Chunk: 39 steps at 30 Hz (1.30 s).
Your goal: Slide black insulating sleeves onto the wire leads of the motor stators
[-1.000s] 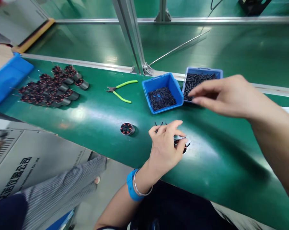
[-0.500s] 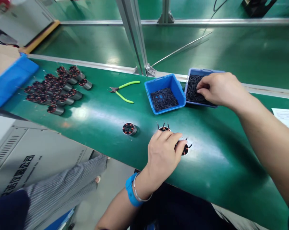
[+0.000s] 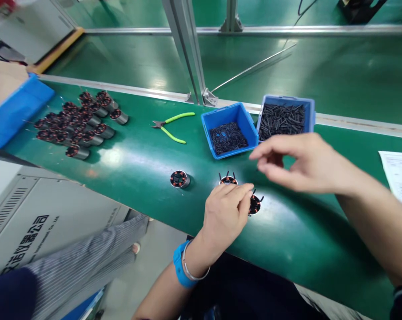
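My left hand is closed around the side of a wound motor stator, a metal cylinder with copper coils and black-sleeved wires standing up from it. Its fingers hide part of the stator. Another stator with upright black sleeves stands just behind that hand. My right hand hovers over the bench, thumb and fingers drawn together; whatever sits between the tips is too small to make out. Behind it is a blue bin holding short black sleeves.
A second blue bin holds thinner black pieces. Green-handled cutters lie left of it. A lone stator stands on the green bench. Several stators cluster at the left beside a blue tray. Paper lies far right.
My right hand has come out of the right-hand bin and moved toward me, down to the left. My left hand stays at the stator, which has turned or shifted slightly.
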Each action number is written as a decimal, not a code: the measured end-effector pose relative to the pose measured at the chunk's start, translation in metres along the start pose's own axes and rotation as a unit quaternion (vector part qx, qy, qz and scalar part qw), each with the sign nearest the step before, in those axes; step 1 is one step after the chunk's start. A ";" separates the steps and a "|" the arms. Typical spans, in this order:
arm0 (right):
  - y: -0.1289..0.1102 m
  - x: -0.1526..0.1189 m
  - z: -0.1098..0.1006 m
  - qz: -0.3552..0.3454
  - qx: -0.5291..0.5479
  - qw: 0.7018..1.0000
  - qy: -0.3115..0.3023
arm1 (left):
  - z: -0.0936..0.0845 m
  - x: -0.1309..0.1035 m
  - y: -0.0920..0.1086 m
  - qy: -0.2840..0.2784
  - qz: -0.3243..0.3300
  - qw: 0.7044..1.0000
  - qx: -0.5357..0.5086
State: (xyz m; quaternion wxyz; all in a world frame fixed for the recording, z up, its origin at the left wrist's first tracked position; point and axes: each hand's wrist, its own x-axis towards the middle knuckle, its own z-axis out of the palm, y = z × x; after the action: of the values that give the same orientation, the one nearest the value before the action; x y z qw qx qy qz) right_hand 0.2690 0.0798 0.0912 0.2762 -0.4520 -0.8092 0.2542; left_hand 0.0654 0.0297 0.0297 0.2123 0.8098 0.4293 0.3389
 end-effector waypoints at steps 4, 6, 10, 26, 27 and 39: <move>-0.015 -0.011 0.016 -0.066 0.021 0.996 -0.049 | -0.002 0.001 -0.001 -0.011 -0.009 1.000 0.010; -0.014 -0.013 0.018 -0.064 0.021 0.997 -0.047 | -0.002 0.001 -0.002 -0.011 -0.013 1.000 0.010; -0.012 -0.013 0.018 -0.067 0.011 0.996 -0.057 | -0.002 0.001 -0.001 -0.008 -0.012 1.000 0.007; -0.015 -0.009 0.024 -0.054 -0.068 0.988 -0.130 | -0.006 -0.004 0.001 -0.007 -0.053 0.998 -0.042; -0.015 -0.009 0.023 -0.056 -0.070 0.987 -0.131 | -0.008 -0.005 0.000 0.000 -0.060 0.997 -0.053; -0.019 -0.032 0.040 -0.099 -0.198 0.973 -0.057 | -0.029 -0.024 -0.031 -0.009 -0.091 0.993 -0.075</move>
State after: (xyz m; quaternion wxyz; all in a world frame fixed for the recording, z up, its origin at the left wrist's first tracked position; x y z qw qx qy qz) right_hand 0.2448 0.0367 0.0683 0.1583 -0.3998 -0.8988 0.0852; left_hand 0.0175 0.0277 0.0214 0.3065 0.7524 0.4721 0.3422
